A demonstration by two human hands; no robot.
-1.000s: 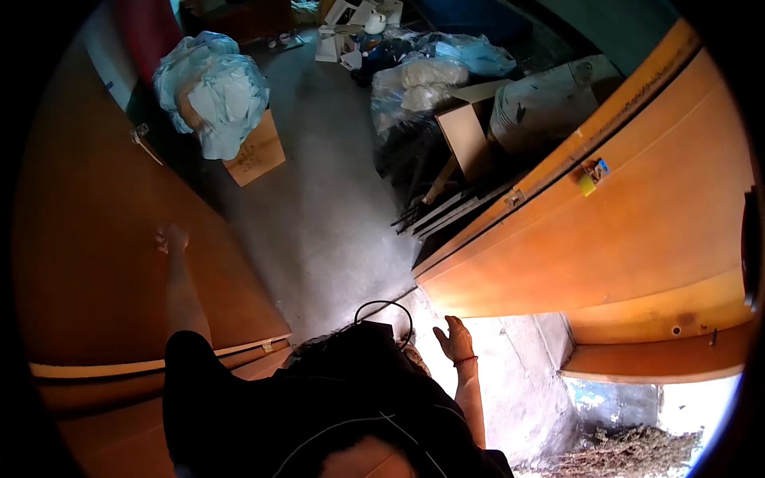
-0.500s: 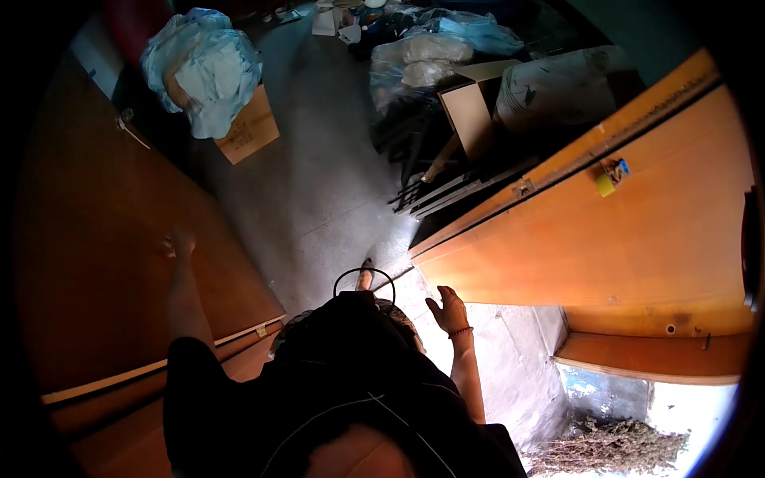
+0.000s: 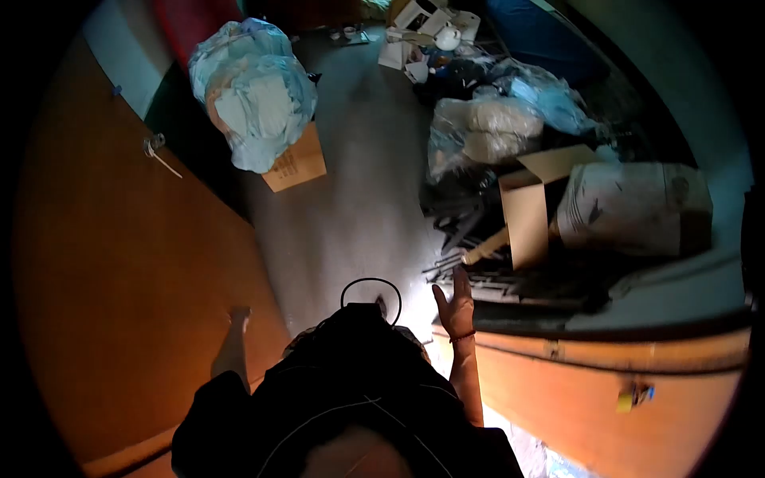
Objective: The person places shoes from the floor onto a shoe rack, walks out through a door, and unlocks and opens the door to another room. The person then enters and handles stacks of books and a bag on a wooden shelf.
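Observation:
My left hand [image 3: 240, 317] touches or lies close against the orange-brown door [image 3: 135, 279] on the left; its fingers are small and dim, so their pose is unclear. My right hand [image 3: 456, 307] is held out in front, palm inward, thumb apart from the fingers, with nothing in it. A red bracelet [image 3: 462, 337] circles that wrist. Beyond the right hand are dark metal bars and an open cardboard box [image 3: 524, 221]. The right door leaf [image 3: 590, 398], with a yellow padlock [image 3: 625, 400], is beside my right forearm.
A cardboard box [image 3: 299, 163] supports a pale blue plastic bundle [image 3: 259, 103] at the left. Along the right lie clear plastic bags [image 3: 486, 127], a large whitish sack [image 3: 629, 207] and a blue panel [image 3: 546, 40]. Grey floor [image 3: 343, 183] runs between them.
The view has moved forward through the doorway and turned. The right door now lies lower, beside my right arm. My left hand appears lower along the left door; my right hand stays raised.

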